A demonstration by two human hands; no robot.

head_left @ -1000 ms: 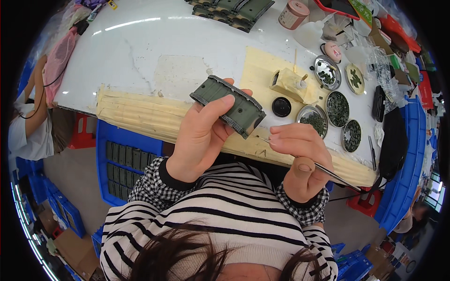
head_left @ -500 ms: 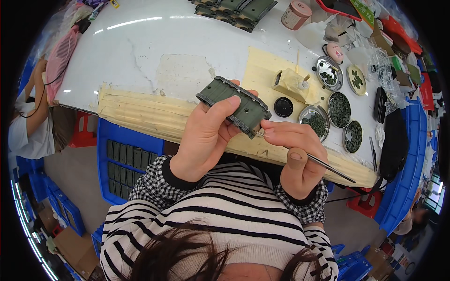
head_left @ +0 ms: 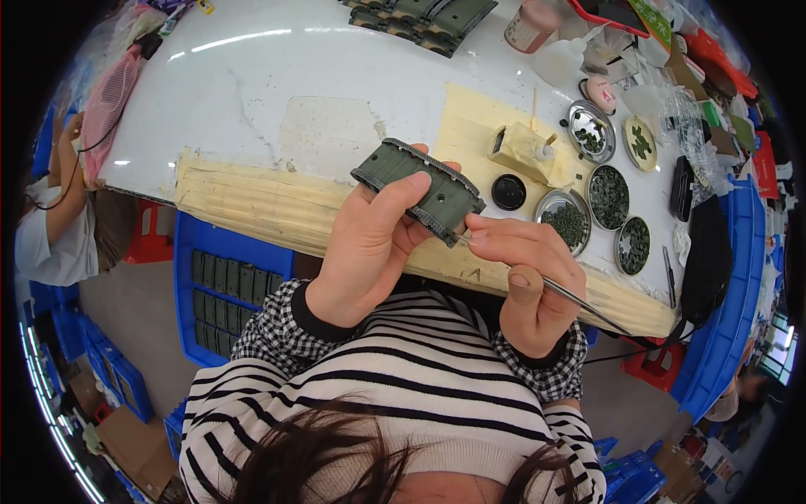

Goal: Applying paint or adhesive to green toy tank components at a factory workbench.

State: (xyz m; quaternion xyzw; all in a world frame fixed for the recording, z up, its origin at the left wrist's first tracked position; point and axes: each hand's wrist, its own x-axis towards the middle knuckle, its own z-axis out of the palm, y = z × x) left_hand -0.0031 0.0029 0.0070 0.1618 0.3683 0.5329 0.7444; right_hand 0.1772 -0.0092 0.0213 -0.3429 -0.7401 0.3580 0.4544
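My left hand (head_left: 361,244) is closed round a dark green model tank hull (head_left: 411,185) with track-like strips along both long sides. The thumb presses on its flat top, and some fingers are hidden beneath. Pinched in my right hand (head_left: 537,281) are slim metal tweezers (head_left: 583,304), slanting from the lower right up to the hull. Their tip is at the hull's near right corner, touching or very close to it. Whether the tip grips a small part is too fine to tell. A finger cot covers one digit of the right hand.
Round dishes of small green parts (head_left: 608,197) stand at the right, beside a black cap (head_left: 508,192) and a tape-wrapped block (head_left: 529,154). More green hulls (head_left: 424,21) lie at the far edge. A blue crate (head_left: 189,277) of green pieces sits below left. Someone else's arm (head_left: 67,185) shows far left.
The tweezers' rear end has swung slightly down and the right hand's fingers have shifted a little. The left hand and the hull look still.
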